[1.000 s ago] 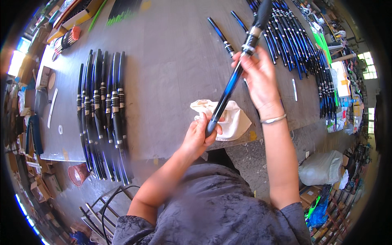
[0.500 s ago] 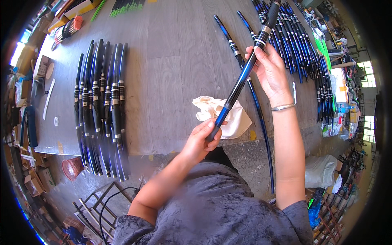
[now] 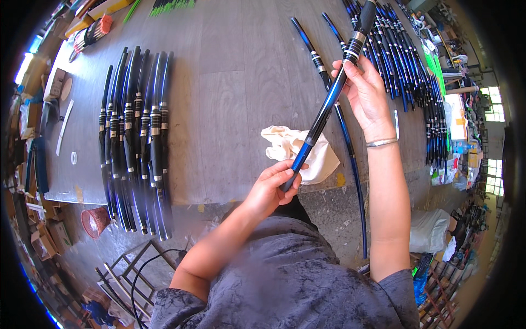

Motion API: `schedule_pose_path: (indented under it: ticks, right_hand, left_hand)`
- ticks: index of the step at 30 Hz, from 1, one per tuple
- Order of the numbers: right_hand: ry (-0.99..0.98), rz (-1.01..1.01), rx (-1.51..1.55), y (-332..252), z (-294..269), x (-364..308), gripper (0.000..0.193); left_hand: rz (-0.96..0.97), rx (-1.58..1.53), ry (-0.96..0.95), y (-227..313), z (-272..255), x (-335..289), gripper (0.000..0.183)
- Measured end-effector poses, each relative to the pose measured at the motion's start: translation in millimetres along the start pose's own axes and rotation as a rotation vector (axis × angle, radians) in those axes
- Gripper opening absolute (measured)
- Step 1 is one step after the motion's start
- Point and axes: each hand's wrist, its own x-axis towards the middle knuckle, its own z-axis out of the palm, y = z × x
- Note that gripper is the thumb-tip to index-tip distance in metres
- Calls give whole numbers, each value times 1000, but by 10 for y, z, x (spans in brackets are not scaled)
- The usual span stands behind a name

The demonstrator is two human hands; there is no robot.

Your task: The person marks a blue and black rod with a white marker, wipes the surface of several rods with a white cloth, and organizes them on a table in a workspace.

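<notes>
A dark blue and black fishing rod (image 3: 323, 116) slants across in front of me, its lower end close to my body and its upper end reaching past the top right. My left hand (image 3: 272, 185) is closed round the lower end. Higher up, the fingers of my right hand (image 3: 362, 90) grip the rod just below its silver and black bands. A crumpled cream cloth (image 3: 320, 164) lies on the table under the rod. Just right of the cloth, another blue-black rod (image 3: 346, 134) lies with its lower end past the table's front edge.
Several dark rods (image 3: 129, 115) lie side by side on the grey table (image 3: 219, 104) at left, overhanging its front edge. More rods (image 3: 392, 60) are massed at far right. A white ring (image 3: 74, 158) and a white strip (image 3: 64, 127) lie at left. A reddish basket (image 3: 95, 222) stands below.
My left thumb and fingers have shifted slightly at the rod's lower end. Both hands still hold the rod at nearly the same slant, and the view has moved a little.
</notes>
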Motion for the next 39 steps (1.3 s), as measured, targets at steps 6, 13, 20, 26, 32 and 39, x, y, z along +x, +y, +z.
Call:
schedule_pose_path:
  ticks: [6,13,20,26,32,39]
  right_hand:
    - [-7,-4,-8,37,20,43,22]
    - [0,22,-49,86,73,84,23]
    - [-8,41,-28,192,66,156,22]
    - [1,67,-33,246,90,185,24]
    - [7,88,-38,296,104,220,28]
    - [1,112,-73,326,148,229,25]
  left_hand:
    - [20,-20,-41,18,-17,0,36]
    - [22,-44,-34,16,-48,11,35]
    - [17,-99,-45,17,-90,-5,32]
    - [15,-132,-42,8,-108,-16,32]
    - [20,-127,-59,-3,-112,-29,34]
    - [0,-30,-22,11,-47,-41,44]
